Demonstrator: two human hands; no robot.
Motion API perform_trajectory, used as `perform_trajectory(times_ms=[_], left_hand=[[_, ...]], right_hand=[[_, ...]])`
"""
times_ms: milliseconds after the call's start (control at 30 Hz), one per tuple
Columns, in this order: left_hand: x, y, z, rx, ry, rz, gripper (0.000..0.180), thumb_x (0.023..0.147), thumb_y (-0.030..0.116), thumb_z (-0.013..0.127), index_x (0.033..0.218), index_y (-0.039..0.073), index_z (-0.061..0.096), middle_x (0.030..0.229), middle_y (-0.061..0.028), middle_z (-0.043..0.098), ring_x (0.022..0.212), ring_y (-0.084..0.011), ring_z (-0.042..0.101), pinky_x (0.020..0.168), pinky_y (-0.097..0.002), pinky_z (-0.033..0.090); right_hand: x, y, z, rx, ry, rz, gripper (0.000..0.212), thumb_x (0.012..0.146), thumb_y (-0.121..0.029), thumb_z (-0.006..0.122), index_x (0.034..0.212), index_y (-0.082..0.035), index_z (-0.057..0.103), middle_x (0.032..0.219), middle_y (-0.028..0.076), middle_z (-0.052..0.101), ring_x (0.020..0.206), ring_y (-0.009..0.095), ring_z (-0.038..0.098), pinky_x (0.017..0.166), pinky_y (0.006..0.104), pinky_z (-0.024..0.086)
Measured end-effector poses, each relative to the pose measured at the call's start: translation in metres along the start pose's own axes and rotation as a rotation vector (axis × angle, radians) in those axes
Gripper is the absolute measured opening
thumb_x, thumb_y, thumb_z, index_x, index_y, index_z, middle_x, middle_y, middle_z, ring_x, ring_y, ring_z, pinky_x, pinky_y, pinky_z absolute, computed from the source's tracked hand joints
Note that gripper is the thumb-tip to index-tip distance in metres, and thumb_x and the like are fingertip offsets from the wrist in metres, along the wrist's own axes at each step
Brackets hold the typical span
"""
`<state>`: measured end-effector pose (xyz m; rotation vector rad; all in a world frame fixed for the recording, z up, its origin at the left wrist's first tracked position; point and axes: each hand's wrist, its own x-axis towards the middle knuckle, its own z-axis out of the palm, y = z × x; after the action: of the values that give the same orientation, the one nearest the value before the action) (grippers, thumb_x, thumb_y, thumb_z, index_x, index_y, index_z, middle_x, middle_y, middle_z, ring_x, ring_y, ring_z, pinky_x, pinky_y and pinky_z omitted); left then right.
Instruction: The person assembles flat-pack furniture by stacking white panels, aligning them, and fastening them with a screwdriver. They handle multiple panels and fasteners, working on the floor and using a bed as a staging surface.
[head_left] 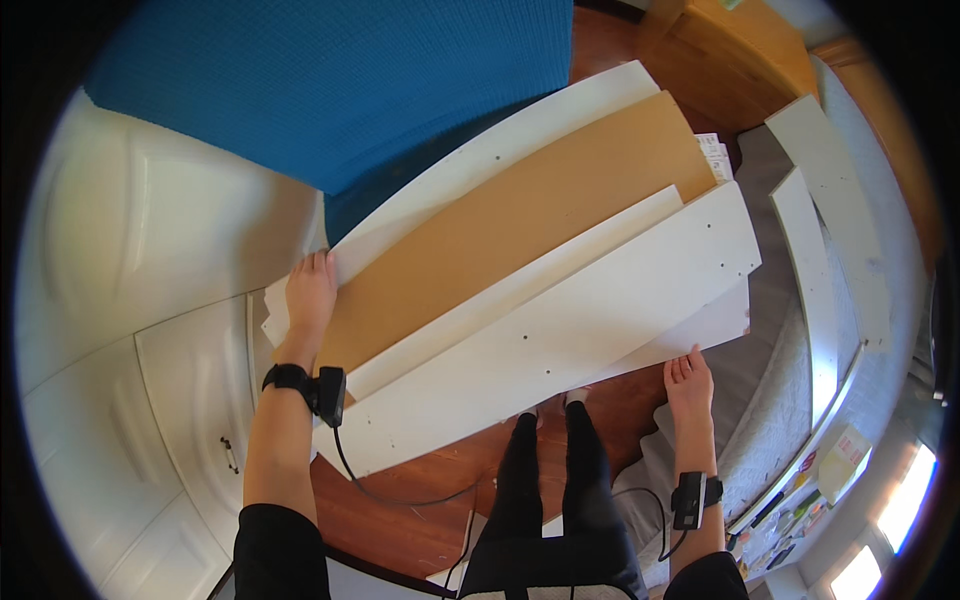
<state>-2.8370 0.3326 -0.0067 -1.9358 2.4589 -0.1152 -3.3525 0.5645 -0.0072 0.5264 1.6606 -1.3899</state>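
A stack of long flat boards slants across the middle. A white panel (497,145) lies at its far side, then a brown board (540,205), a narrow white strip (530,278) and a wide white panel with small holes (590,300). Under that one, another white panel (705,320) sticks out towards me. My left hand (311,292) is closed over the left end of the far white panel, its fingertips on the edge. My right hand (690,385) has loosely bent, parted fingers; its fingertips meet the near edge of the lower white panel.
A large blue textured surface (380,90) rises behind the stack, beside white cabinet doors (180,380). A wooden piece of furniture (735,60) stands at the far right. More white boards (805,270) lie on the right, over grey cloth (770,220). My feet are on reddish-brown flooring (400,510).
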Motion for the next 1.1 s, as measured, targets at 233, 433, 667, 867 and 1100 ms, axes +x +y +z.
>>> perform_trajectory(times_ms=[233, 433, 667, 867, 1100], left_hand=[[-0.017, -0.003, 0.036, 0.030, 0.002, -0.122, 0.032, 0.097, 0.022, 0.041, 0.115, 0.001, 0.057, 0.108, -0.0174, 0.062, 0.098, -0.0336, 0.059, 0.085, -0.0409, 0.047], [0.002, 0.019, 0.018, -0.063, -0.043, -0.199, 0.040, 0.086, 0.005, 0.049, 0.126, 0.003, 0.048, 0.133, -0.0176, 0.046, 0.118, -0.0353, 0.047, 0.098, -0.0396, 0.040], [0.069, 0.101, -0.017, -0.138, 0.189, 0.185, 0.042, 0.082, -0.002, 0.052, 0.124, 0.003, 0.052, 0.120, -0.0159, 0.052, 0.114, -0.0333, 0.048, 0.096, -0.0386, 0.041], [0.179, 0.202, 0.017, -0.500, -0.072, 0.151, 0.038, 0.076, 0.008, 0.051, 0.111, 0.008, 0.065, 0.110, -0.0150, 0.058, 0.104, -0.0333, 0.051, 0.091, -0.0427, 0.041], [0.154, 0.276, -0.003, -0.481, 0.006, 0.334, 0.052, 0.078, 0.013, 0.054, 0.129, 0.022, 0.053, 0.131, -0.0169, 0.043, 0.118, -0.0365, 0.040, 0.099, -0.0482, 0.033]], right_hand=[[-0.002, -0.027, 0.023, -0.331, -0.147, -0.307, 0.020, 0.093, -0.012, 0.054, 0.110, 0.000, 0.055, 0.105, 0.007, 0.059, 0.099, 0.018, 0.057, 0.092, 0.0347, 0.048], [0.022, -0.034, 0.065, -0.373, -0.177, -0.179, 0.019, 0.092, -0.009, 0.055, 0.104, 0.005, 0.054, 0.100, 0.010, 0.061, 0.095, 0.018, 0.061, 0.088, 0.0330, 0.052], [0.022, -0.039, 0.057, -0.511, -0.228, -0.358, 0.021, 0.090, -0.010, 0.058, 0.102, 0.007, 0.058, 0.089, 0.011, 0.065, 0.074, 0.016, 0.064, 0.068, 0.0269, 0.057], [-0.010, 0.003, 0.057, -0.431, -0.176, -0.112, 0.023, 0.090, -0.014, 0.057, 0.094, 0.008, 0.063, 0.084, 0.011, 0.066, 0.073, 0.017, 0.067, 0.063, 0.0260, 0.056], [-0.001, 0.001, 0.061, -0.625, -0.358, -0.150, 0.028, 0.091, -0.016, 0.058, 0.098, 0.010, 0.063, 0.078, 0.011, 0.066, 0.072, 0.016, 0.067, 0.063, 0.0237, 0.055]])
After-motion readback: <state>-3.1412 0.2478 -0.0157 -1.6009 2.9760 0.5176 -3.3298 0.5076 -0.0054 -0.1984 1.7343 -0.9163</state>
